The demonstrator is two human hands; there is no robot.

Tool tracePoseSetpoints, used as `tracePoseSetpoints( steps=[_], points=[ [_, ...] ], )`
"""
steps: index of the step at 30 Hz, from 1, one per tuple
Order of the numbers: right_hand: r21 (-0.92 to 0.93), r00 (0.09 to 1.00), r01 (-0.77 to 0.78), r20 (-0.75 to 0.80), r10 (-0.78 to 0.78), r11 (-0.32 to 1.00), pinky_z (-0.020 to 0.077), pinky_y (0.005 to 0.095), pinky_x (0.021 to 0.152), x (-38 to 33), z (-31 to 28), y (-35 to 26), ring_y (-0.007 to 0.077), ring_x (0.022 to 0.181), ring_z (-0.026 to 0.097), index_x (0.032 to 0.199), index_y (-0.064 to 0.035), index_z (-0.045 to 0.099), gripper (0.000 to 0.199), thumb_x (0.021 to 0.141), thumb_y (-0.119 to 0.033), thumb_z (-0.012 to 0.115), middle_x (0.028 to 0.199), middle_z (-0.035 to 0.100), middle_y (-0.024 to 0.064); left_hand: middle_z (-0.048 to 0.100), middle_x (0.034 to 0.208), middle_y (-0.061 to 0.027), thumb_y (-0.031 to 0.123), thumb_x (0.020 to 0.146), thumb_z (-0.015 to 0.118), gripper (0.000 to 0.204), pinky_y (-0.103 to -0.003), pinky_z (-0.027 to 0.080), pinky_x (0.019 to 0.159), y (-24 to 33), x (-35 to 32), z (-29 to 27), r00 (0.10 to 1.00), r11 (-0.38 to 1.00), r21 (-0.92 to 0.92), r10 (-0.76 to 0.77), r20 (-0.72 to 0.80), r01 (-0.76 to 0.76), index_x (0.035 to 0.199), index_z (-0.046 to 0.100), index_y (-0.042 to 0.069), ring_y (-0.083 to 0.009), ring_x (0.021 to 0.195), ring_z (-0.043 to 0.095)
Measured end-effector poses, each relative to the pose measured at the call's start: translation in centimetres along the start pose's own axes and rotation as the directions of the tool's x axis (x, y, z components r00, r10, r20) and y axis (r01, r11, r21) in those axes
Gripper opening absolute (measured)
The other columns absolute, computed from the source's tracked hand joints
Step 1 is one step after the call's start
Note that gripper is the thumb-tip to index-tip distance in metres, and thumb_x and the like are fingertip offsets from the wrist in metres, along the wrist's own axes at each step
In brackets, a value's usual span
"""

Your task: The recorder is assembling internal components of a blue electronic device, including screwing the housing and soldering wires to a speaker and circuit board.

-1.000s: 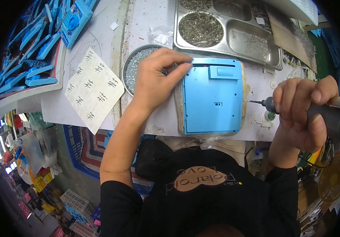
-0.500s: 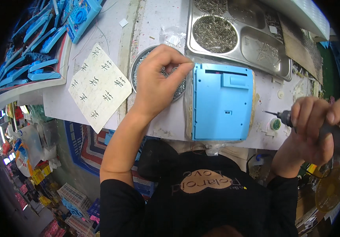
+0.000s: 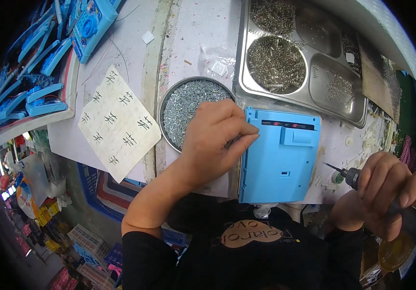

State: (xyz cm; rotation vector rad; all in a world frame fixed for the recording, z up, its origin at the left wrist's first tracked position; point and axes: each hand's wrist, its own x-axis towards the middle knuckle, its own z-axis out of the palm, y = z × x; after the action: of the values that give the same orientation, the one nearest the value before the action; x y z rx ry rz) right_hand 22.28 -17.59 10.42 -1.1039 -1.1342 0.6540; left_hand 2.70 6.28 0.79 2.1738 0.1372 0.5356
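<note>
A light-blue plastic housing [image 3: 276, 166] lies flat on the table in front of me, a slot across its far end. My left hand [image 3: 215, 140] is closed in a pinch over the housing's far left corner; whatever sits between thumb and forefinger is too small to make out. Beside that hand, a round metal bowl [image 3: 163, 116] holds many small silver screws [image 3: 188, 104]. To the right of the housing, my right hand [image 3: 386, 191] grips a dark electric screwdriver [image 3: 351, 177], its thin bit pointing left toward the housing without touching it.
A steel compartment tray [image 3: 295, 101] with springs and small metal parts stands at the far right. Paper with handwritten marks [image 3: 116, 123] lies left of the bowl. Blue plastic assemblies [image 3: 46, 104] are piled in a box at far left. A small green round container [image 3: 337, 177] sits behind the bit.
The whole view has shifted, so the table appears lower. My left hand has moved off the bowl's screws and in over the housing's corner. The screwdriver bit is slightly closer to the housing.
</note>
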Motion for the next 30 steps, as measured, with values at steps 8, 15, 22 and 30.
tracePoseSetpoints(
  steps=[8,15,22,30],
  points=[
    [0.039,0.986,0.104,-0.134,-0.098,0.994,0.0439,0.0208,0.05,-0.6,1.8,0.0,0.0045,0.046,0.048,0.106,-0.0163,0.049,0.03,0.087,-0.025,0.072,0.057,0.052,-0.009,0.067,0.091,-0.0052,0.008,0.071,0.085,0.026,-0.036,0.044,0.076,1.4,-0.4,-1.5,0.996,0.974,0.218,0.045,0.077,-0.061,0.095,0.075,0.007,-0.0222,0.084,0.063],
    [0.213,0.981,0.096,-0.188,-0.055,0.972,0.0459,0.0217,0.053,-1.4,4.9,-1.2,0.005,0.048,0.052,0.107,-0.0212,0.051,0.028,0.09,-0.025,0.073,0.06,0.056,-0.0093,0.069,0.088,-0.0027,0.019,0.072,0.088,0.038,-0.034,0.042,0.077,8.2,-1.7,3.0,0.996,0.998,0.063,0.025,0.089,-0.03,0.105,0.071,0.009,-0.0197,0.081,0.065],
    [0.192,0.992,0.059,-0.12,-0.037,0.98,0.0472,0.0241,0.055,-2.7,5.1,-2.8,0.0066,0.051,0.053,0.111,-0.0196,0.05,0.027,0.093,-0.027,0.07,0.06,0.055,-0.0087,0.067,0.082,-0.0023,0.013,0.075,0.084,0.025,-0.035,0.04,0.073,9.3,-1.6,4.5,0.979,0.987,0.034,0.153,0.136,-0.159,0.094,0.068,0.01,-0.0209,0.072,0.062],
    [0.156,0.992,0.072,-0.116,-0.054,0.985,0.0459,0.025,0.055,-3.9,4.5,-2.7,0.0072,0.05,0.051,0.113,-0.0192,0.048,0.03,0.093,-0.029,0.068,0.058,0.051,-0.0089,0.059,0.078,-0.0059,0.009,0.084,0.074,0.014,-0.038,0.04,0.069,8.2,-2.8,3.0,0.99,0.992,0.078,0.092,0.103,-0.1,0.087,0.061,0.009,-0.0254,0.068,0.056]
  ],
)
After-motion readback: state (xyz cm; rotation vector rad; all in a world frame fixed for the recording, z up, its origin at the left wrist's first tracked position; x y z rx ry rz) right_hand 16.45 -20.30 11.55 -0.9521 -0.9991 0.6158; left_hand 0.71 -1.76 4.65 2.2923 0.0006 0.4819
